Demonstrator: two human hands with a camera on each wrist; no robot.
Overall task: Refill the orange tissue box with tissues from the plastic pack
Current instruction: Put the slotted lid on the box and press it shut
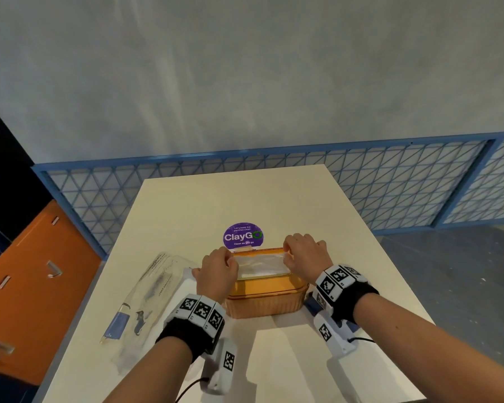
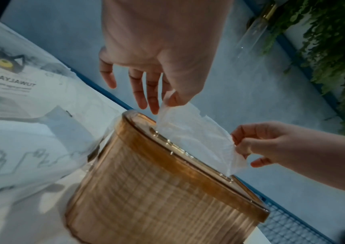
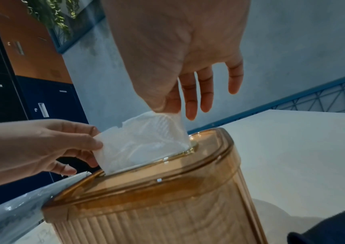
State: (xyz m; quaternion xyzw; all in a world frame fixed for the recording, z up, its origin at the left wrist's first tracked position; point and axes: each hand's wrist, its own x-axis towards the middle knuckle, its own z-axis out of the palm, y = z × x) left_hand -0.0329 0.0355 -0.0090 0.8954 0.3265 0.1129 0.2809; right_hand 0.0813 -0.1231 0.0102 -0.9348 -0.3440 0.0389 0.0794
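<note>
The orange ribbed tissue box (image 1: 264, 298) (image 2: 163, 194) (image 3: 167, 206) stands on the white table (image 1: 245, 199) with its lid on. A white tissue (image 1: 259, 264) (image 2: 192, 132) (image 3: 144, 140) sticks up through the slot in the lid. My left hand (image 1: 218, 269) (image 2: 167, 97) pinches its left corner between thumb and forefinger. At the tissue's other end, my right hand (image 1: 303, 251) (image 3: 171, 107) pinches the right corner. The clear plastic pack (image 1: 149, 295) (image 2: 21, 115) lies flat, left of the box.
A purple round ClayGo sign (image 1: 243, 235) stands just behind the box. A blue mesh railing (image 1: 390, 181) runs past the table's far edge. Orange and dark lockers (image 1: 35, 286) stand on the left. Bare tabletop lies behind and right of the box.
</note>
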